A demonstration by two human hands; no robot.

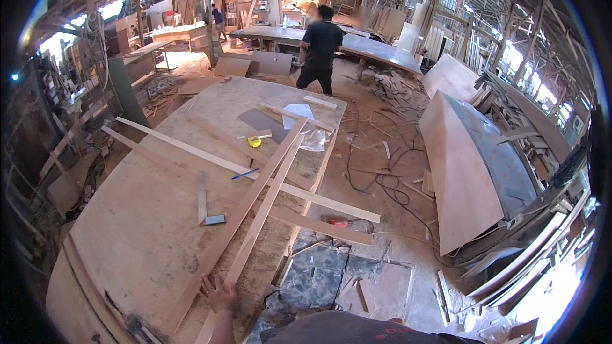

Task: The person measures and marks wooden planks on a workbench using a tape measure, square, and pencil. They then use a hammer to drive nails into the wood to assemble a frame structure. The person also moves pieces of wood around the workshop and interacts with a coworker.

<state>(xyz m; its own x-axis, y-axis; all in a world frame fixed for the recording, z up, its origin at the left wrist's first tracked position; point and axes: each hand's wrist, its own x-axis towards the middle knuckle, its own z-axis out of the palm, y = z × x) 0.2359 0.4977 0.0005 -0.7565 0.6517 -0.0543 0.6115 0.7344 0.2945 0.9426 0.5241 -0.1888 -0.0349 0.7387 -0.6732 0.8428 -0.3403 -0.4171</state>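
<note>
My left hand (218, 294) lies palm down with its fingers spread on the near end of a long wooden strip (242, 207). A second long strip (266, 209) runs close beside it, next to my thumb. Both lie across two other strips, a pale one (191, 153) and a browner one (319, 223), whose right ends stick out past the table edge. Left of the crossing are a try square (203, 197) with a blue stock, a blue pencil (245, 174) and a yellow tape measure (254, 142). My right hand is out of the picture.
The large wooden worktable (146, 229) also bears a white paper sheet (297, 112) and short offcuts. Cables (398, 194) and scraps litter the floor to the right. Leaning panels (456, 175) stand farther right. A person in dark clothes (322, 44) stands beyond the table.
</note>
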